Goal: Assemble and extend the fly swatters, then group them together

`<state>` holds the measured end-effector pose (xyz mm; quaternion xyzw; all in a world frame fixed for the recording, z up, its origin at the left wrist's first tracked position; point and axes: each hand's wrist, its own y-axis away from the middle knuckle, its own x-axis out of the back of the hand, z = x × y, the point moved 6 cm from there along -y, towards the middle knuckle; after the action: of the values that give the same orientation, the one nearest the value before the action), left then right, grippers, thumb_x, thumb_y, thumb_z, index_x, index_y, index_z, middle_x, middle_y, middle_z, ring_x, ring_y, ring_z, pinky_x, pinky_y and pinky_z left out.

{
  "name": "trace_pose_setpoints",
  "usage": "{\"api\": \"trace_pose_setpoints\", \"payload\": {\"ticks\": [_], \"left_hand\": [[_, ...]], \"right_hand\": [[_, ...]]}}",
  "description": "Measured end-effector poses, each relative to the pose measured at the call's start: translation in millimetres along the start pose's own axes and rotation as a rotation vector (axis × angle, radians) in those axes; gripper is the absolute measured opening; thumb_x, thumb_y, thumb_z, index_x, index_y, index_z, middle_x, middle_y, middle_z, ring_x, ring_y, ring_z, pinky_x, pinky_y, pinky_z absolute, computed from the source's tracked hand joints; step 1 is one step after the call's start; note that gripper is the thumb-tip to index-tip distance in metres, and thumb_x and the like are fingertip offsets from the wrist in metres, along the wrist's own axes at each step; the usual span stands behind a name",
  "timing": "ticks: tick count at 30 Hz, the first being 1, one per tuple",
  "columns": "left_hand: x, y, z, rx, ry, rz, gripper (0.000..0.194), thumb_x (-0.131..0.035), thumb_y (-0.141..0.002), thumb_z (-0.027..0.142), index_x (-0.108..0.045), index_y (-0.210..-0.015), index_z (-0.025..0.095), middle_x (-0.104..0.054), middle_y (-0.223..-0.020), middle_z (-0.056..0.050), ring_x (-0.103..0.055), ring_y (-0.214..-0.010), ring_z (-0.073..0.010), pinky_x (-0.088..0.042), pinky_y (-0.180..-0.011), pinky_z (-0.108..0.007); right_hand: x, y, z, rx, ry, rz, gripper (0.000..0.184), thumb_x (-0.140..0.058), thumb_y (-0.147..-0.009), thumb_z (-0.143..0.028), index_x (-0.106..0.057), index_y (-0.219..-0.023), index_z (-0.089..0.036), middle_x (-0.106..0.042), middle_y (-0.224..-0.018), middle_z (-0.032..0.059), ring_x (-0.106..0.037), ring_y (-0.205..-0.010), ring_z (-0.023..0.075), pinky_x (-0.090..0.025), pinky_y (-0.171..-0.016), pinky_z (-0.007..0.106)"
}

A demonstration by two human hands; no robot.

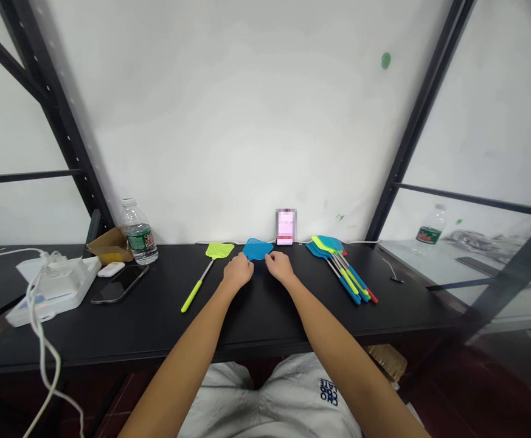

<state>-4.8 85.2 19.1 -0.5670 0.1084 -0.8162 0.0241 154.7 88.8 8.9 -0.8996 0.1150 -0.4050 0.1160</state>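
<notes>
A blue fly swatter point(256, 249) is in front of me, with its mesh head toward the wall. My left hand point(238, 272) is closed at the lower left corner of that head. On the opposite corner my right hand point(280, 266) is curled, its fingers pinched at the edge. The swatter's handle is not visible. To the left lies a lime-green fly swatter point(219, 250), its rod and grip slanting toward me. Right of my hands, several fly swatters point(338, 258) in blue, green and red lie in an overlapping pile.
A phone point(286, 227) with a lit, blurred screen leans on the wall. At left are a water bottle point(140, 234), a dark phone point(120, 284), a white case point(111, 269), an open cardboard box point(110, 244) and a white power strip point(59, 286) with cables. Black metal posts flank the desk point(265, 328).
</notes>
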Motion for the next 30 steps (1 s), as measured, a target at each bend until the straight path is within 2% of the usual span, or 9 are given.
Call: {"api": "trace_pose_setpoints", "payload": {"ticks": [4,7,11,17,21,27,30], "left_hand": [[0.2,0,10,-0.092,0.057,0.006,0.025,-0.039,-0.089,0.027,-0.061,-0.091,0.015,-0.068,-0.097,-0.017,-0.066,-0.093,-0.0272,-0.046,-0.074,-0.033],[-1.0,0,17,-0.183,0.082,0.007,0.027,-0.039,-0.088,0.025,-0.062,-0.077,0.017,-0.069,-0.087,-0.013,-0.065,-0.087,-0.0239,-0.044,-0.073,-0.031],[-2.9,2,24,-0.286,0.153,0.002,0.027,-0.041,-0.087,0.024,-0.061,-0.071,0.017,-0.067,-0.076,-0.008,-0.062,-0.075,-0.019,-0.039,-0.066,-0.027],[-3.0,4,28,-0.335,0.223,-0.008,0.028,-0.041,-0.087,0.023,-0.06,-0.067,0.017,-0.064,-0.069,-0.005,-0.056,-0.066,-0.0159,-0.033,-0.061,-0.026],[0.5,4,28,-0.341,0.235,0.008,0.03,-0.042,-0.088,0.025,-0.06,-0.066,0.017,-0.064,-0.068,-0.004,-0.056,-0.066,-0.0156,-0.033,-0.062,-0.026],[1.9,3,27,-0.341,0.259,0.016,0.032,-0.042,-0.089,0.029,-0.061,-0.067,0.018,-0.063,-0.066,-0.004,-0.055,-0.064,-0.0156,-0.032,-0.061,-0.026],[2.2,3,26,-0.324,0.294,0.008,0.039,-0.039,-0.091,0.037,-0.06,-0.064,0.018,-0.061,-0.063,-0.004,-0.054,-0.063,-0.0158,-0.032,-0.06,-0.026]], "right_hand": [[5,0,2,-0.051,-0.017,0.018,0.045,-0.033,-0.097,-0.043,-0.067,-0.082,-0.018,-0.069,-0.088,0.0111,-0.062,-0.083,0.0205,-0.042,-0.074,0.027],[8,0,7,-0.107,-0.023,0.051,0.042,-0.034,-0.096,-0.043,-0.067,-0.09,-0.017,-0.068,-0.091,0.0132,-0.063,-0.084,0.0232,-0.044,-0.072,0.029],[11,-5,18,-0.181,-0.1,0.105,0.039,-0.033,-0.096,-0.042,-0.064,-0.098,-0.018,-0.068,-0.087,0.0109,-0.064,-0.08,0.0227,-0.046,-0.067,0.028],[9,-12,31,-0.274,-0.332,0.103,0.04,-0.034,-0.094,-0.046,-0.061,-0.088,-0.017,-0.068,-0.079,0.0086,-0.063,-0.06,0.0179,-0.048,-0.057,0.027],[5,-13,30,-0.252,-0.462,0.097,0.037,-0.042,-0.09,-0.048,-0.059,-0.078,-0.018,-0.066,-0.072,0.0061,-0.059,-0.052,0.0143,-0.046,-0.052,0.025],[0,-14,21,-0.156,-0.522,0.066,0.035,-0.046,-0.088,-0.047,-0.058,-0.073,-0.017,-0.063,-0.065,0.0025,-0.053,-0.046,0.0096,-0.043,-0.049,0.021],[-1,-13,19,-0.141,-0.543,0.055,0.036,-0.046,-0.088,-0.047,-0.058,-0.072,-0.017,-0.062,-0.064,0.0021,-0.053,-0.046,0.0088,-0.041,-0.048,0.019]]}}
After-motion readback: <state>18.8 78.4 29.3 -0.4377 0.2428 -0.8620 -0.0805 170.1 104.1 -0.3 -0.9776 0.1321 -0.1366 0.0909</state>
